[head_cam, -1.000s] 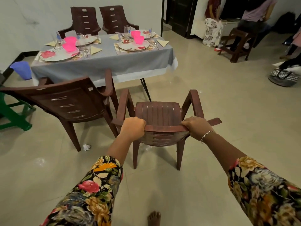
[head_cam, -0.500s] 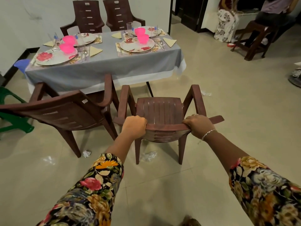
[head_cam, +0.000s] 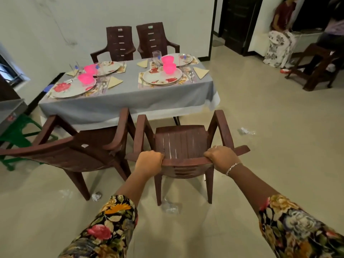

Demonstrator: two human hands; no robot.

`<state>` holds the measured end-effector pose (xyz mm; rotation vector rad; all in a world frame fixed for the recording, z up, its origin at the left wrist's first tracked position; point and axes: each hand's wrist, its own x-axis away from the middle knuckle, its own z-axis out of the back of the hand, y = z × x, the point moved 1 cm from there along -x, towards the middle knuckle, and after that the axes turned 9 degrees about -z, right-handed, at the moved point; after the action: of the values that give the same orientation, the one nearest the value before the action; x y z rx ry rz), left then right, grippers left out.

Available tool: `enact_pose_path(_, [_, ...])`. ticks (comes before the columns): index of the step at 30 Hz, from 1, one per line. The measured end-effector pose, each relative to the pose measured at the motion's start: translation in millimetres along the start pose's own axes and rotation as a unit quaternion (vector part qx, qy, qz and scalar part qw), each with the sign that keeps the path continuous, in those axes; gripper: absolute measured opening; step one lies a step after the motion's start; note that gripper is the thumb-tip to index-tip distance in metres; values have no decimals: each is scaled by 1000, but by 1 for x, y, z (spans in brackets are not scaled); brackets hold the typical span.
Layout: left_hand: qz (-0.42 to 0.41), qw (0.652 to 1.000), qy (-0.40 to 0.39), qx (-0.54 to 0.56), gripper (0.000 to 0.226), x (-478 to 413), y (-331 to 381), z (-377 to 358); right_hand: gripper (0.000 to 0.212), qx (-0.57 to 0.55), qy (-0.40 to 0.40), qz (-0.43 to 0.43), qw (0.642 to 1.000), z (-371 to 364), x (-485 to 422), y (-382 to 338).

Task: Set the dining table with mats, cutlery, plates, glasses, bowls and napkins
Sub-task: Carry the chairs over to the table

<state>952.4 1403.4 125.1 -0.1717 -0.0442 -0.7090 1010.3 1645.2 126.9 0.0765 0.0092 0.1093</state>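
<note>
A brown plastic chair (head_cam: 181, 140) faces the dining table (head_cam: 130, 101), close to its near edge. My left hand (head_cam: 149, 162) grips the left end of the chair's top rail, and my right hand (head_cam: 220, 158) grips the right end. The table wears a grey cloth and carries floral plates (head_cam: 162, 76), pink bowls (head_cam: 169, 68), glasses (head_cam: 156, 56), folded yellow napkins (head_cam: 200, 72), spoons and mats.
A second brown chair (head_cam: 78, 149) stands to the left, angled at the table. Two more chairs (head_cam: 134, 41) sit at the far side against the wall. A green stool (head_cam: 16, 135) is at the left. People and a wooden stool (head_cam: 316, 67) are at the right. Scraps lie on the floor.
The chair has moved forward toward the table with both hands still on its top rail, and I have stepped closer.
</note>
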Motion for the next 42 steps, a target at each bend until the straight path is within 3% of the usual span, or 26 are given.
enact_pose_path(6, [23,1000,15,-2,20,-32,9,2,16,6,20,29,999,0,-28,32])
enact_pose_path(10, [41,999,25,1,21,-47,10,1,36,20,37,57,997,-3,-46,50])
enact_pose_path(14, [49,998,31,8,20,-66,19,1,14,-3,32,69,997,-1,-56,68])
enact_pose_path(17, [51,998,38,22,20,-79,14,1,22,-11,13,56,998,-7,-68,78])
enact_pose_path(21, [47,996,69,16,17,-84,3,0,9,-16,57,61,996,-10,-83,73])
enact_pose_path(24, [53,995,86,15,15,-88,-5,1,35,9,84,66,994,-15,-95,73])
enact_pose_path(26, [43,996,81,-15,10,-94,-4,3,38,19,87,65,994,-16,-101,77])
enact_pose_path(30, [31,992,117,-26,23,-114,-9,-3,38,9,101,81,992,-18,-112,92])
enact_pose_path(36, [99,993,71,-7,16,-128,-4,5,36,-9,123,109,986,-23,-131,101])
enact_pose_path(42, [171,981,84,27,15,-129,8,12,30,-11,150,128,980,-27,-132,105])
